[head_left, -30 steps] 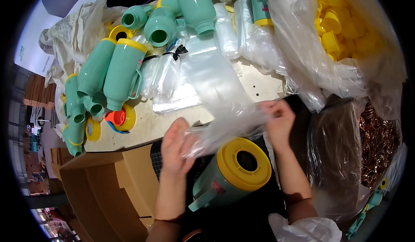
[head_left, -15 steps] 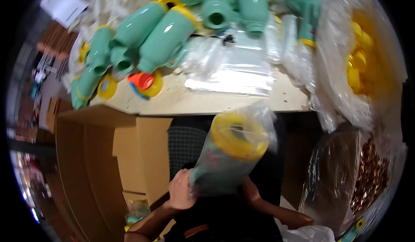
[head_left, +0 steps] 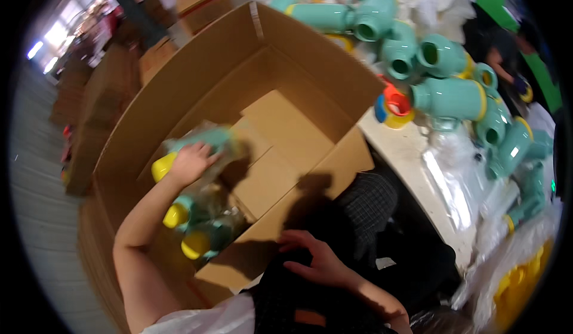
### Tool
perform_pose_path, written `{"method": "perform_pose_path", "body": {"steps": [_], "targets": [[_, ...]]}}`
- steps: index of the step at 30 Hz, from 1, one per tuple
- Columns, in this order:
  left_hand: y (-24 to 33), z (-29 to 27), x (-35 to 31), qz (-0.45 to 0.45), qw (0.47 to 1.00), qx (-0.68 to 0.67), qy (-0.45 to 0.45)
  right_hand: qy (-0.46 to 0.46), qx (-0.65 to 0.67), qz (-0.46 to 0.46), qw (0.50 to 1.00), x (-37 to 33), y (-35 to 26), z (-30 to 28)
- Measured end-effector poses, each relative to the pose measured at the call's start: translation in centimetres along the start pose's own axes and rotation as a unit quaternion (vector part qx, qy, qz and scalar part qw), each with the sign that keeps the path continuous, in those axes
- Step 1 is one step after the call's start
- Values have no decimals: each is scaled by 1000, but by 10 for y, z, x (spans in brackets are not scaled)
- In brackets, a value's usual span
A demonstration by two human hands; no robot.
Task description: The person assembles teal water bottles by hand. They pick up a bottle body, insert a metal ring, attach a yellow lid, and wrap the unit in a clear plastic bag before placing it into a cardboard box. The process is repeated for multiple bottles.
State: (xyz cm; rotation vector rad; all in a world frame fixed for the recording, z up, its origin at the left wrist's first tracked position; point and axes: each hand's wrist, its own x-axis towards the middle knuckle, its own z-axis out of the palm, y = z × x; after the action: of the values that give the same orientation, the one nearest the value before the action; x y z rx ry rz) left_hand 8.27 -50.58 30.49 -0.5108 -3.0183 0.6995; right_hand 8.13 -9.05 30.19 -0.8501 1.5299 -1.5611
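My left hand [head_left: 192,164] reaches into a large open cardboard box [head_left: 325,62] on my left. Its fingers curl over a green bottle [head_left: 212,135] with a yellow cap, wrapped in a clear plastic bag. That bottle lies on its side, its cap end pointing toward the box's left wall. Nearer to me in the box lie other bagged bottles [head_left: 219,234] with yellow caps, partly hidden by the plastic. My right hand [head_left: 319,261] hovers over my lap by the box's near edge. Nothing is in it, and its fingers are apart.
Right of the box, a table [head_left: 394,155] bears several green bottles [head_left: 452,98], red, blue and yellow rings [head_left: 395,108] and clear plastic bags [head_left: 447,179]. Yellow parts [head_left: 519,286] fill a bag at lower right. Another person's arm [head_left: 503,65] shows at far right.
My view has swung left to the box. The bagged bottle has gone from between both hands over my lap into the box under my left hand. My right hand has let go.
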Motion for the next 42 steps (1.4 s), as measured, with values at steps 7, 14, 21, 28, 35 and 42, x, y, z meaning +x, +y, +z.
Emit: {"method": "perform_pose_path", "body": {"steps": [7, 14, 21, 28, 35, 42], "targets": [[0, 283, -128, -74, 926, -102, -355, 343, -20, 107, 933, -133, 63, -58], [-24, 274, -145, -109, 905, -104, -397, 797, -26, -101, 596, -231, 11, -245], [52, 46, 18, -157, 962, -180, -132, 797, -573, 170, 91, -325, -27, -449], [161, -58, 162, 33, 946, -298, 126, 857, -370, 110, 341, -361, -69, -491], [311, -228, 315, 57, 581, -764, 276, 705, -167, -193, 662, -221, -40, -251], [370, -155, 278, 163, 481, -836, -205, 435, -178, -136, 872, -247, 9, -36]]}}
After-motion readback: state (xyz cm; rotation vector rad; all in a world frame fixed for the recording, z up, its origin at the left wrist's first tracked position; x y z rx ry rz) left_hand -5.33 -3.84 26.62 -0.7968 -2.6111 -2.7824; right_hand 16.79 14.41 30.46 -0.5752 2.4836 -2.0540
